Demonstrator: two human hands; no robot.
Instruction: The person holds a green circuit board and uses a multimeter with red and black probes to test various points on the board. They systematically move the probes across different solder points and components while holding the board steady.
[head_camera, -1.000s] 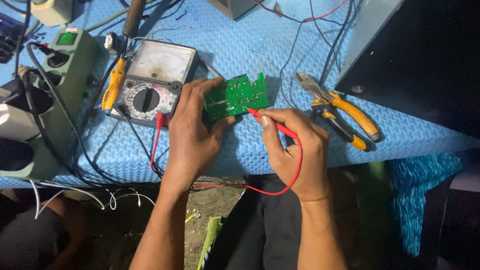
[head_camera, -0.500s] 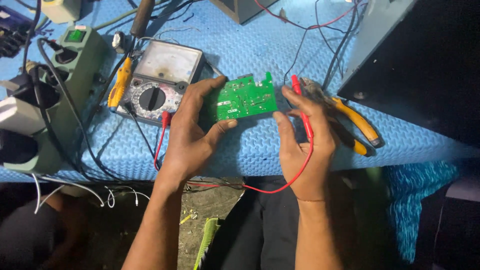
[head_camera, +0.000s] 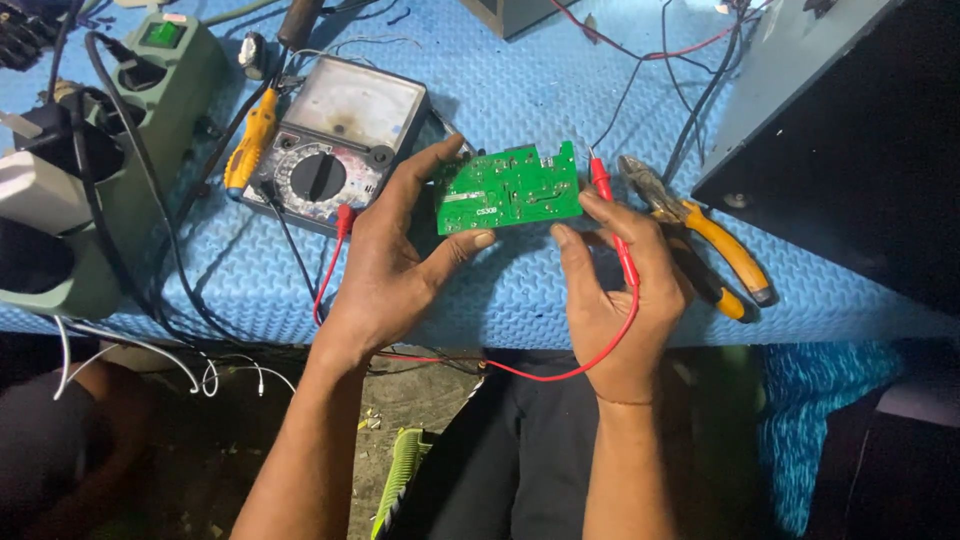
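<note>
At the far left, a green plastic power strip (head_camera: 150, 110) sits on the table (head_camera: 520, 310), which has a bumpy blue foam mat. Next to it lies a black and grey dial meter (head_camera: 335, 140). The left hand (head_camera: 400, 260) grips the left side of a small green circuit board (head_camera: 508, 188) between thumb and fingers, just above the mat. The right hand (head_camera: 620, 290) touches the board's right edge and holds a thin red probe with a red wire (head_camera: 612, 215). Yellow-handled metal pliers (head_camera: 700, 235) lie just right of that hand.
</note>
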